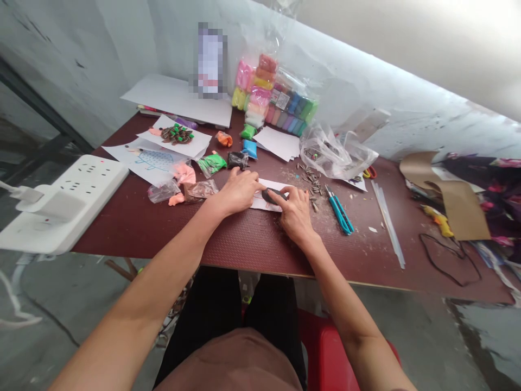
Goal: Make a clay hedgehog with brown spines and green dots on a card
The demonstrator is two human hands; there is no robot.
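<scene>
A flattened dark lump of modelling clay (272, 196) lies on a small white card (260, 202) at the middle of the table's near side. From the left, my left hand (241, 190) rests with bent fingers at the card, one fingertip against the clay's left edge; its thumb is hidden. My right hand (296, 213) holds the clay from the right, its fingers closed in on it. Just behind my left hand sits a packet of black clay (237, 159). Striped sunflower seeds (313, 182) are scattered beyond my right hand, and a teal utility knife (340, 212) lies to its right.
At left are a hedgehog drawing (157, 162), a seed-covered clay figure (177, 133) on paper and a white power strip (67, 203). Coloured clay packs (280, 103) lean at the back. Clear sticks (388, 225) and a yellow glue gun (439, 220) lie right.
</scene>
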